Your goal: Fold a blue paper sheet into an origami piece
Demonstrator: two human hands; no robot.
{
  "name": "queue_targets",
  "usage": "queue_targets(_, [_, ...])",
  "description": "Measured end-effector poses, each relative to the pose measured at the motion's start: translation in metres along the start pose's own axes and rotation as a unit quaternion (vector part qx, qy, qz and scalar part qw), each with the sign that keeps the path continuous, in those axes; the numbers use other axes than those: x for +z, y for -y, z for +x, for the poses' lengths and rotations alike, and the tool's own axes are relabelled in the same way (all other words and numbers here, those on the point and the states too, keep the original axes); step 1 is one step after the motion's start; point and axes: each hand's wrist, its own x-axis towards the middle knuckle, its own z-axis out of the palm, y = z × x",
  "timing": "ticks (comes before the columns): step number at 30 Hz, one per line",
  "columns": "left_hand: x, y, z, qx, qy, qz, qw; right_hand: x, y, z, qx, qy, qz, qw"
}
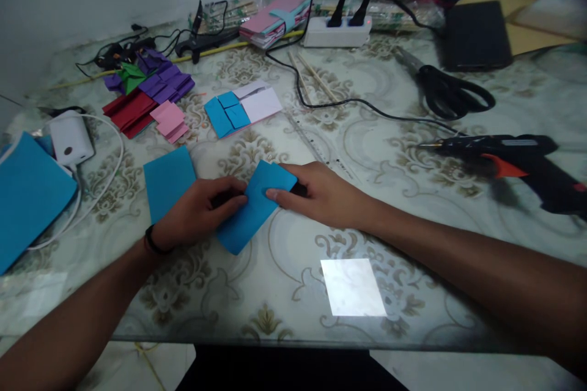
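A folded piece of blue paper (251,214) is held between both hands, tilted just above the patterned table. My left hand (202,204) pinches its left edge between thumb and fingers, with a dark band around the wrist. On the right side, my right hand (316,192) grips the paper, thumb on top and fingers behind it. Another blue paper piece (169,177) lies flat beside my left hand, partly covered by it. Beyond the hands rests a white card with blue folded pieces on it (233,113).
Folded purple (167,82), red (129,111) and pink (170,121) papers lie at the back left. A larger blue sheet (32,201) is at far left. To the right are scissors (447,88) and a glue gun (509,153). A power strip (337,33) and clear ruler (316,143) are farther back.
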Motion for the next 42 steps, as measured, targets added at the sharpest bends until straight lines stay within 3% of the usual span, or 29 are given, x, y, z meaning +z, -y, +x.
queue_targets(22, [0.0004,-0.0008,0.0008,0.028,0.005,-0.012,1.0,-0.0001,0.0004,-0.0013,-0.006,-0.01,0.0,1.0])
queue_targets(42, [0.0009,0.0005,0.0002,0.016,0.011,-0.033,0.999,0.0004,0.0009,-0.0011,0.004,-0.011,-0.004,1.0])
